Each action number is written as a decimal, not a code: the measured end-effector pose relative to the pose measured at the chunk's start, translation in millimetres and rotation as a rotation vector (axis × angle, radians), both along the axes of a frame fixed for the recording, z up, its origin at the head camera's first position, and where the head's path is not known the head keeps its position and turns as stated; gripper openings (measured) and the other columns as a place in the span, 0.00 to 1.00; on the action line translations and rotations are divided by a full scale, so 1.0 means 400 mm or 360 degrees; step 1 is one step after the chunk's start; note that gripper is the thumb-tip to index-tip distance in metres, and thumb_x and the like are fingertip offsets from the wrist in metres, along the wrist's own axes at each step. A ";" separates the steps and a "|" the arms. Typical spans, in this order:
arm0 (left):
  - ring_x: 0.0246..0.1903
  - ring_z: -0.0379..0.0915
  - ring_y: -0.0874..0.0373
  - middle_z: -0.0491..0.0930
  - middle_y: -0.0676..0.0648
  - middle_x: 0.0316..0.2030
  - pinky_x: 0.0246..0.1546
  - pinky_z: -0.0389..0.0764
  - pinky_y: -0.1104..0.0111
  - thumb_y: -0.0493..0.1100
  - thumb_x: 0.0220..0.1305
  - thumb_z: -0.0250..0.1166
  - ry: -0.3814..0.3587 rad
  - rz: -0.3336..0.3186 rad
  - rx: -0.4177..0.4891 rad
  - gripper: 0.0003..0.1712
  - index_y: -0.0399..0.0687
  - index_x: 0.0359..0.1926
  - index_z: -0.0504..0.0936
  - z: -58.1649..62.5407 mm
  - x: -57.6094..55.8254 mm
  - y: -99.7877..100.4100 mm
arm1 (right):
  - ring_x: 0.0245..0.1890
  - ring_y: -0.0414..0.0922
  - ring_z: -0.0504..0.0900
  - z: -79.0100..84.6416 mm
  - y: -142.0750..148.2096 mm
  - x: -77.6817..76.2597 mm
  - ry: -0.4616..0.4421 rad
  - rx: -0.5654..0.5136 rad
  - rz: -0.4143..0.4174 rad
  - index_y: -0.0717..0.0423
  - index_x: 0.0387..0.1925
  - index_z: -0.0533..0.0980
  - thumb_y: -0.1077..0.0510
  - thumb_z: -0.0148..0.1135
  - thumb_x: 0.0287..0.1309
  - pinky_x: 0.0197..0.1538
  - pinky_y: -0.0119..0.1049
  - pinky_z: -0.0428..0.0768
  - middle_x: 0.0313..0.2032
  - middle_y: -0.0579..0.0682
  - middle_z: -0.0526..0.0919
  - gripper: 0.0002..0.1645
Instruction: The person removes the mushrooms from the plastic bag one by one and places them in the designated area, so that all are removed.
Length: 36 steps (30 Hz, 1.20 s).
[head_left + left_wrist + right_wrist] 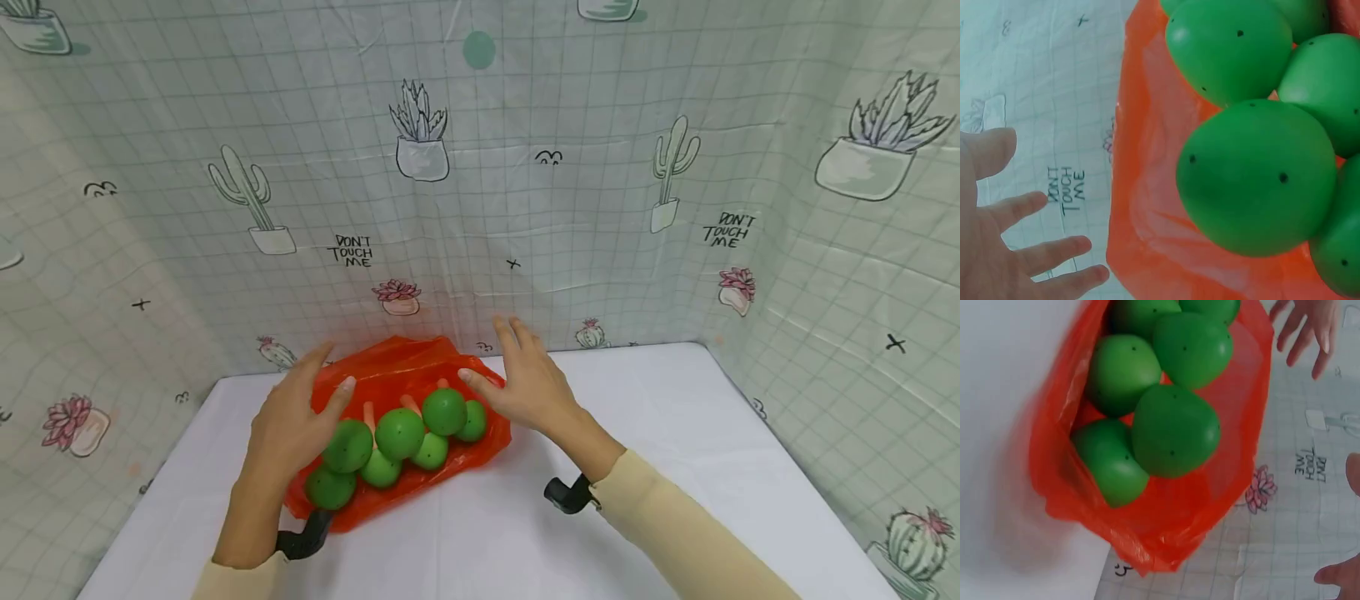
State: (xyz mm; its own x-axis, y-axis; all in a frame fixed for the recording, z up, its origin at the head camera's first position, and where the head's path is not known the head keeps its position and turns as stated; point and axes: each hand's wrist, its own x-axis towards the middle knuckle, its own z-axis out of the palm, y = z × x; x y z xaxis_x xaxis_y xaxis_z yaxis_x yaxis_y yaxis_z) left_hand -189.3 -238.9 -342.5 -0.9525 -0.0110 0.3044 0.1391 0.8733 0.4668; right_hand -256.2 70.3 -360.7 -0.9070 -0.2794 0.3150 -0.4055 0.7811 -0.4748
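Observation:
A red plastic bag (480,454) lies spread on the white table. On it sit several glossy green balls (400,433) with small black dots, crowded together. Pale orange sticks (368,415) show behind some of them. My left hand (288,425) hovers over the bag's left side, its fingers spread and holding nothing. On the opposite side my right hand (536,379) is held up near the bag's right edge, fingers extended, thumb toward the balls. In the left wrist view one large green ball (1257,178) fills the middle, apart from the fingers.
Behind the table (637,433) hangs a pale grid-patterned cloth (525,208) printed with cacti and lettering. The same cloth stands along both sides. A black strap piece (566,494) hangs below the right wrist, and another (303,537) below the left.

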 end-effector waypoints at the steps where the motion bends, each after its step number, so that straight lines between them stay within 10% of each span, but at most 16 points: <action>1: 0.73 0.60 0.28 0.61 0.34 0.78 0.61 0.65 0.24 0.61 0.78 0.54 0.0007 0.0000 0.0009 0.41 0.48 0.82 0.59 -0.002 0.005 -0.005 | 0.76 0.68 0.61 -0.002 -0.006 0.002 -0.0005 -0.0002 0.0001 0.54 0.84 0.52 0.25 0.58 0.66 0.65 0.71 0.74 0.81 0.63 0.55 0.59; 21: 0.73 0.62 0.31 0.69 0.32 0.72 0.65 0.67 0.28 0.41 0.74 0.65 0.0260 -0.0039 0.0330 0.29 0.39 0.72 0.73 -0.071 0.062 -0.062 | 0.73 0.64 0.68 -0.051 -0.101 0.046 -0.0012 -0.0124 0.0135 0.56 0.81 0.57 0.29 0.61 0.66 0.66 0.66 0.75 0.77 0.64 0.62 0.56; 36: 0.75 0.57 0.30 0.64 0.31 0.76 0.68 0.64 0.31 0.33 0.72 0.65 0.0156 -0.0068 0.0397 0.22 0.40 0.66 0.80 -0.111 0.072 -0.071 | 0.71 0.60 0.70 -0.101 -0.140 0.067 -0.0048 -0.0201 0.0176 0.57 0.80 0.61 0.28 0.60 0.65 0.66 0.65 0.75 0.74 0.60 0.66 0.55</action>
